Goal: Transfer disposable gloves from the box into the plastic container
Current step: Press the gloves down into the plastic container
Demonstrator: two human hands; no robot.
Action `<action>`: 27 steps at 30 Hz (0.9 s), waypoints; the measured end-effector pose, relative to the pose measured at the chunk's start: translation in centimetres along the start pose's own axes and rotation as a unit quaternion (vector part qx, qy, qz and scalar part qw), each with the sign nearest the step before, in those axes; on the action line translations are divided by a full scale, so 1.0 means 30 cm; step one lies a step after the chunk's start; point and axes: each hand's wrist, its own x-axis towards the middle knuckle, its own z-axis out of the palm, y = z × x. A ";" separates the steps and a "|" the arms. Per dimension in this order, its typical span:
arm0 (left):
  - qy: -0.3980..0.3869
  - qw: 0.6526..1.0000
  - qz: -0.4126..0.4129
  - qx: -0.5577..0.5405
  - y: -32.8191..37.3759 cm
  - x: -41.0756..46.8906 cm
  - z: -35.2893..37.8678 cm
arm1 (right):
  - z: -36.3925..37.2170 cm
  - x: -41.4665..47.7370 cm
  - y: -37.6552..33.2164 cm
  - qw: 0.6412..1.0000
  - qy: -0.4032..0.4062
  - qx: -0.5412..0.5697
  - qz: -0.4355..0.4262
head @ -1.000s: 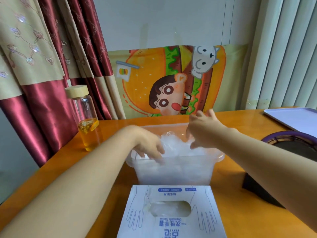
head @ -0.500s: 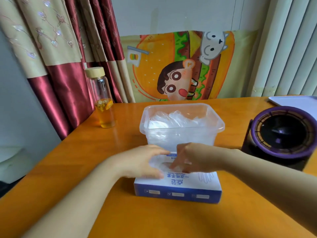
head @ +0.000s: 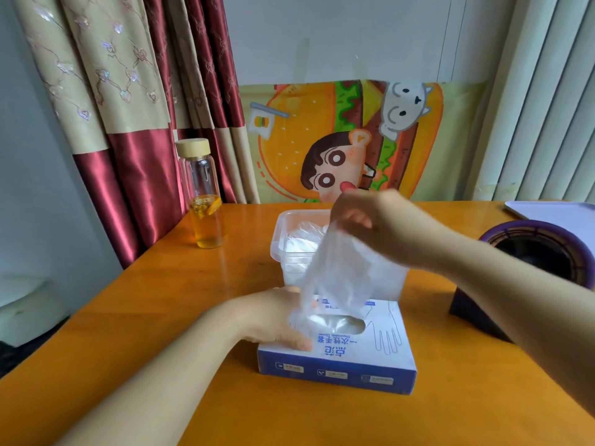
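Head view, counter: I see an orange wooden counter [head: 154, 317] that carries everything below.
Box: a blue and white glove box [head: 338, 365] lies flat near me. Its oval top opening faces up and shows clear film inside.
Left hand: my left hand [head: 273, 320] lies flat on the left part of the box top and presses it down. Its fingers are stretched out, and their tips are partly veiled by the film.
Right hand: my right hand [head: 376, 226] is raised above the box, in front of the container, well apart from the left hand. Its thumb and fingers pinch the top of one glove.
Glove: the clear disposable glove [head: 341, 278] hangs stretched from that pinch down to the box opening. I cannot tell whether its lower end is free of the slot.
Plastic container: a clear plastic container [head: 285, 262] with its lid off stands just behind the box. It is partly hidden by the hanging film.
Container contents: a crumpled heap of clear gloves [head: 302, 239] sits below the rim.
Bottle: a glass bottle [head: 203, 194] with a pale cap stands at far left. It holds amber liquid with fruit pieces in its lower part.
Right side: a dark device with a purple rim [head: 541, 252] stands there, with a pale tray [head: 553, 214] behind it.
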 end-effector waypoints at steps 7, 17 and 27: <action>0.152 0.937 0.063 -0.308 0.000 -0.073 -0.101 | -0.040 0.011 0.057 0.908 -0.042 0.347 0.232; 0.269 0.914 -0.016 -0.303 0.093 0.053 -0.166 | 0.081 -0.026 0.110 0.795 -0.021 0.505 0.336; 0.274 0.944 -0.081 -0.163 0.123 0.154 -0.344 | -0.004 0.002 0.008 0.979 -0.068 0.151 0.120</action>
